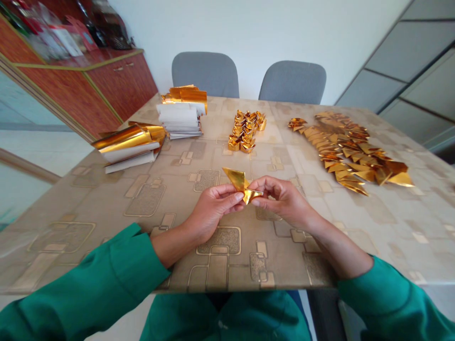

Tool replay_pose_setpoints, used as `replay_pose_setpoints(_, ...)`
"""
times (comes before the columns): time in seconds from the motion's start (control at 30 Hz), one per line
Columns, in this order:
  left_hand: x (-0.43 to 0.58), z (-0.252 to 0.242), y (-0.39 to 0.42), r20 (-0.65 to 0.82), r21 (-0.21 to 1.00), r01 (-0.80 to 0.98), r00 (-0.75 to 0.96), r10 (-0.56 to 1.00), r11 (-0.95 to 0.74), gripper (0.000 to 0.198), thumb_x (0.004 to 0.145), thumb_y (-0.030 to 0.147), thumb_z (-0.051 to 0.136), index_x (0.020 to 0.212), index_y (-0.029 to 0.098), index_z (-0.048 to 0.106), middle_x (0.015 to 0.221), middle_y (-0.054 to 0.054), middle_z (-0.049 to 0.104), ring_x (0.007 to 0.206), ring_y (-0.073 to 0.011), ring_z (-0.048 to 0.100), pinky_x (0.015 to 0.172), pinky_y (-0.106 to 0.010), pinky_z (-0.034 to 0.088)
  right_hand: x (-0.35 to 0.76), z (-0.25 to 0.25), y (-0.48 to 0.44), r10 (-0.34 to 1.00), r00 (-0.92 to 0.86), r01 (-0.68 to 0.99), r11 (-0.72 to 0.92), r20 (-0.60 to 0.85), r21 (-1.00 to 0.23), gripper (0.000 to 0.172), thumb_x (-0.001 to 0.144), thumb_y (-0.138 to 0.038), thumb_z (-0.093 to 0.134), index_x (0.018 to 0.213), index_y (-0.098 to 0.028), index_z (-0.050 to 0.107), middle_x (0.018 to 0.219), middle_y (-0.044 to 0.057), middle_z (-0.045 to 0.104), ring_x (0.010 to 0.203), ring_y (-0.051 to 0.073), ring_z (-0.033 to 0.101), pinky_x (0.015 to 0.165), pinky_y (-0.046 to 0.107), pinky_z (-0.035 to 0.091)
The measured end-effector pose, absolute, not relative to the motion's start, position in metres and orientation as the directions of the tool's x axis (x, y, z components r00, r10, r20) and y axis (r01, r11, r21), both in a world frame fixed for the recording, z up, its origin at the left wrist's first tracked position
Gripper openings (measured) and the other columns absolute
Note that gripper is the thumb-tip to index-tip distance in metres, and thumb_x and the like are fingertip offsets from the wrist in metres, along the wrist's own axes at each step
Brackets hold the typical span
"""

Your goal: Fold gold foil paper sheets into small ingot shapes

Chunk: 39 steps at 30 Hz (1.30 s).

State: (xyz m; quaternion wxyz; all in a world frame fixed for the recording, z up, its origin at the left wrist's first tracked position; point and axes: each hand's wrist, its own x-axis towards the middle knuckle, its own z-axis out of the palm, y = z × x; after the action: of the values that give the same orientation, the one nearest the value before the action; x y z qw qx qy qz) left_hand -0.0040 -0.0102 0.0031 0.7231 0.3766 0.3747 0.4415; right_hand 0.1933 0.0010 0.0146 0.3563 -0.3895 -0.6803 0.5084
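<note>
Above the near half of the table, both my hands hold a folded piece of gold foil paper (235, 178) between them. My left hand (215, 208) pinches it near its middle, thumb on top. With thumb and fingers, my right hand (279, 196) grips the smaller folded end on the right. One pointed flap sticks up toward the far left. Just beyond the hands stand short rows of folded gold paper pieces (245, 130). A larger spread of pointed gold paper pieces (348, 147) lies on the right.
A stack of gold and white paper sheets (183, 113) stands at the back left, with another bent bundle of sheets (131, 144) nearer. A patterned tablecloth (220, 265) covers the table. Two grey chairs (205, 73) are beyond it, and a wooden cabinet (117, 80) stands left.
</note>
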Motion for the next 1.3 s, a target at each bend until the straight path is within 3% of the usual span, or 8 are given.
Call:
replay_pose_setpoints(0.3, -0.006, 0.005, -0.011, -0.208, 0.926, -0.234, 0.344, 0.916, 0.298, 0.019, 0.073, 0.029, 0.079, 0.085, 0.014, 0.075, 0.081, -0.005, 0.072, 0.067, -0.0113, 0.064, 0.063, -0.021, 0.05, 0.191, 0.018, -0.003, 0.89, -0.45, 0.187, 0.176, 0.075, -0.967, 0.019, 0.081, -0.036, 0.07, 0.083, -0.017, 0.066, 0.076, 0.002, 0.069, 0.065, 0.013, 0.057, 0.06, 0.027, 0.042)
replay_pose_setpoints(0.5, -0.006, 0.002, -0.012, -0.244, 0.92, -0.21, 0.355, 0.903, 0.332, 0.018, 0.074, 0.027, 0.079, 0.087, 0.015, 0.076, 0.082, -0.005, 0.073, 0.069, -0.0118, 0.066, 0.067, -0.023, 0.053, 0.188, 0.019, -0.005, 0.908, -0.412, 0.31, 0.213, 0.071, -0.927, 0.012, 0.08, -0.029, 0.066, 0.076, -0.017, 0.068, 0.064, -0.001, 0.063, 0.054, 0.01, 0.046, 0.051, 0.024, 0.033)
replay_pose_setpoints(0.67, -0.006, 0.0, -0.013, -0.276, 0.907, -0.209, 0.361, 0.891, 0.366, 0.019, 0.072, 0.026, 0.081, 0.086, 0.015, 0.076, 0.085, -0.006, 0.073, 0.071, -0.0122, 0.067, 0.071, -0.025, 0.055, 0.185, 0.02, -0.008, 0.899, -0.416, 0.365, 0.305, 0.139, -0.879, 0.009, 0.078, -0.02, 0.062, 0.07, -0.018, 0.066, 0.06, -0.003, 0.06, 0.054, 0.009, 0.045, 0.052, 0.023, 0.033)
replay_pose_setpoints(1.1, -0.006, 0.005, -0.007, -0.346, 0.77, -0.415, 0.367, 0.863, 0.485, 0.024, 0.065, 0.022, 0.086, 0.083, 0.014, 0.074, 0.083, -0.003, 0.072, 0.074, -0.0102, 0.067, 0.074, -0.023, 0.056, 0.168, 0.021, -0.017, 0.932, -0.221, 0.422, 0.356, 0.286, -0.834, 0.004, 0.081, -0.018, 0.061, 0.077, -0.02, 0.063, 0.066, -0.002, 0.06, 0.058, 0.01, 0.051, 0.057, 0.024, 0.04)
replay_pose_setpoints(1.3, -0.008, 0.004, -0.007, -0.14, 0.886, -0.373, 0.349, 0.926, 0.275, 0.016, 0.071, 0.024, 0.082, 0.085, 0.018, 0.075, 0.087, -0.003, 0.075, 0.077, -0.0127, 0.069, 0.076, -0.024, 0.055, 0.175, 0.026, -0.019, 0.846, -0.276, 0.475, 0.533, 0.457, -0.7, 0.007, 0.084, -0.018, 0.066, 0.089, -0.021, 0.063, 0.08, 0.0, 0.068, 0.069, 0.013, 0.058, 0.065, 0.027, 0.046)
